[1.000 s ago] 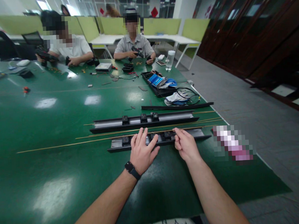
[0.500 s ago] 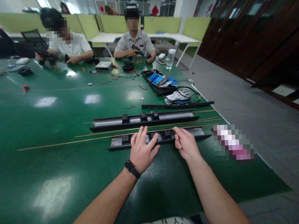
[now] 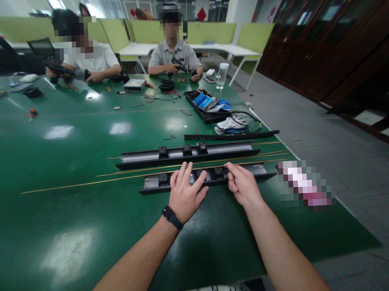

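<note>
My left hand [image 3: 186, 190] lies spread over the nearer black rail [image 3: 154, 189], its fingertips on or just beside a long thin brass-coloured rod [image 3: 75, 185]. My right hand [image 3: 244, 182] is closed in a pinch on that rod, above the rail's right half. Several small black blocks, one of them at the left [image 3: 162, 178], sit in the rail's channel; my left hand partly hides them. Farther off lies a second black rail [image 3: 136, 158] with three black blocks [image 3: 187, 150] in it. More thin rods [image 3: 130, 172] run between the two rails.
Beyond the rails lie a black strip [image 3: 229, 136], white-and-blue gloves [image 3: 231, 125] with a cable, and a black tray [image 3: 209, 118]. A blurred pink object [image 3: 305, 185] is near the table's right edge. Two people sit across the green table [image 3: 98, 246], holding dark tools.
The long rod appears to have slid very slightly left. Both my hands keep nearly the same place and pose.
</note>
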Available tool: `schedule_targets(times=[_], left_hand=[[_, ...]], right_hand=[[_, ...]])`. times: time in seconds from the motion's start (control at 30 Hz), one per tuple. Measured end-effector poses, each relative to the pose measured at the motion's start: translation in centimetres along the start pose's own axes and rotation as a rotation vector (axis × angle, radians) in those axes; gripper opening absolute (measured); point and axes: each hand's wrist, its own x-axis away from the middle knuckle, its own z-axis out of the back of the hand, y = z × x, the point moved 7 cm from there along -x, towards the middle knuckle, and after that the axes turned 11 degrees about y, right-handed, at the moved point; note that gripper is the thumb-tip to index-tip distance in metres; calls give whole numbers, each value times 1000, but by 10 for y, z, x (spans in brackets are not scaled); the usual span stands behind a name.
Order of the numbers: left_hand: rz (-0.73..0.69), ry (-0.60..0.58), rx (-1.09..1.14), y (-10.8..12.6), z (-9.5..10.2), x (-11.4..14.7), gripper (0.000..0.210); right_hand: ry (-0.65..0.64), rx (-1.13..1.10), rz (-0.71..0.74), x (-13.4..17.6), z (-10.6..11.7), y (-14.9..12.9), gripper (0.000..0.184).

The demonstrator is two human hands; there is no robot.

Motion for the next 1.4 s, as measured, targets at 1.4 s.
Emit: schedule_targets(times=[1.4], left_hand=[[-12,-8,-25,1,-1,0,45]], right_hand=[[25,-17,27,1,0,-1,32]])
